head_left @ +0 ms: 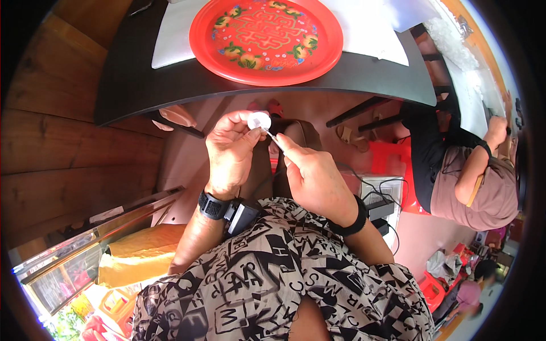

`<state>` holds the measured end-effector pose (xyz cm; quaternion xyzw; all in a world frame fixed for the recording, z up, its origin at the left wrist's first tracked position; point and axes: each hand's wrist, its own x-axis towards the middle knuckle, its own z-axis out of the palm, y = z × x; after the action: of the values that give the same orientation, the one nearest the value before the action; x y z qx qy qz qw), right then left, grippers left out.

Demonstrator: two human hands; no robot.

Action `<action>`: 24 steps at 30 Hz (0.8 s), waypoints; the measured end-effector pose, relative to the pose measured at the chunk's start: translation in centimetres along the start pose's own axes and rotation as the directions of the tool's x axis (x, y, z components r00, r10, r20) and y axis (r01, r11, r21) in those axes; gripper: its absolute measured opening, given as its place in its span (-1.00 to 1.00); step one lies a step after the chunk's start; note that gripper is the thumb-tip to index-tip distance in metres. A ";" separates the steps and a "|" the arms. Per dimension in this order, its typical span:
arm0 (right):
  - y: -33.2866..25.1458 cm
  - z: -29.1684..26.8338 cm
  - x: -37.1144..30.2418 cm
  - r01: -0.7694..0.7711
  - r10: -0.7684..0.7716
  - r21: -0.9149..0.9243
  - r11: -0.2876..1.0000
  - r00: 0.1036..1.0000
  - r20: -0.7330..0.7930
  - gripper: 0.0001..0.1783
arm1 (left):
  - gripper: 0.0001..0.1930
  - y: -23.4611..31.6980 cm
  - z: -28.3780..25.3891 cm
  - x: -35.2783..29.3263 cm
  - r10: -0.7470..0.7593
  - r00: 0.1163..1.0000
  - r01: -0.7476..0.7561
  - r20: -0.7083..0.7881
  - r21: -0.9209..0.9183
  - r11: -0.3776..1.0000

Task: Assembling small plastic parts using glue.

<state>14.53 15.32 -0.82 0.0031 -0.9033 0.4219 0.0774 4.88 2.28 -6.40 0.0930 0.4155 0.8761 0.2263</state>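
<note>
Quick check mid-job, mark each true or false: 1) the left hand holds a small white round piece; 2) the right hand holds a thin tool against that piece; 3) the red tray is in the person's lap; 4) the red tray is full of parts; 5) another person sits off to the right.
1) True: the left hand pinches the small white round piece in its fingers.
2) True: the right hand holds the thin tool, tip at the piece.
3) False: the red tray lies on the dark table.
4) False: nothing lies in it.
5) True: a seated person.
</note>
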 end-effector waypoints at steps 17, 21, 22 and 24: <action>-0.4 0.1 0.8 -0.035 0.034 -0.145 0.989 0.999 -0.012 -0.51 | -0.75 -0.1 0.8 -0.4 0.115 0.993 -0.116 0.013 0.096 0.989; 0.0 0.0 1.3 -0.042 0.048 -0.168 0.985 0.998 0.031 -0.50 | -0.75 -0.1 1.0 -0.3 0.127 0.992 -0.126 0.000 0.147 0.981; 0.3 -0.1 1.5 -0.030 0.035 -0.122 0.992 0.999 0.038 -0.51 | -0.75 -0.1 0.9 -0.1 0.118 0.993 -0.118 0.009 0.182 0.976; 0.5 -0.3 1.8 -0.015 0.019 -0.076 0.997 0.999 0.050 -0.52 | -0.74 0.0 0.6 0.2 0.112 0.994 -0.112 0.012 0.216 0.970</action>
<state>12.79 15.95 -0.75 0.0033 -0.9202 0.3880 0.0510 4.88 2.75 -6.02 0.1403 0.5024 0.8371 0.1649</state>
